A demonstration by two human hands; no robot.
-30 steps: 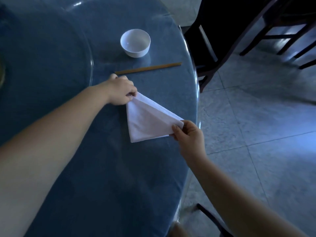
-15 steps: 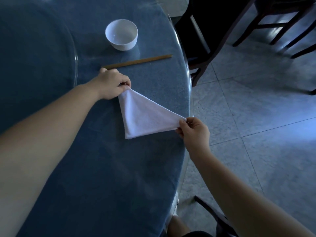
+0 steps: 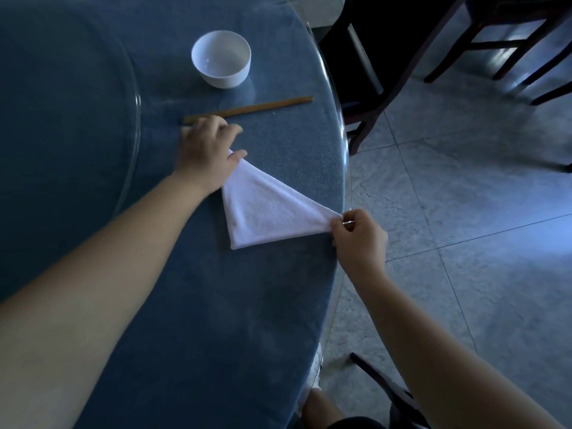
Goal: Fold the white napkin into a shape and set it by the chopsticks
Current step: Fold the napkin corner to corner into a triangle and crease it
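The white napkin (image 3: 266, 209) lies folded into a triangle on the blue round table (image 3: 173, 305), near its right edge. My left hand (image 3: 209, 150) pins the napkin's far corner under thumb and fingers. My right hand (image 3: 359, 236) pinches the near right corner at the table's edge, pulling the cloth taut. Wooden chopsticks (image 3: 257, 107) lie just beyond my left hand, their left end partly hidden by my fingers.
A white bowl (image 3: 221, 58) stands beyond the chopsticks. A glass turntable (image 3: 134, 97) covers the table's left part. Dark wooden chairs (image 3: 371, 72) stand to the right on the tiled floor (image 3: 464, 227). Another chair's edge (image 3: 387, 388) shows by my knee.
My right hand has drawn the napkin's near corner out to the table's edge, stretching the triangle flatter. My left hand's fingers have spread a little over the far corner.
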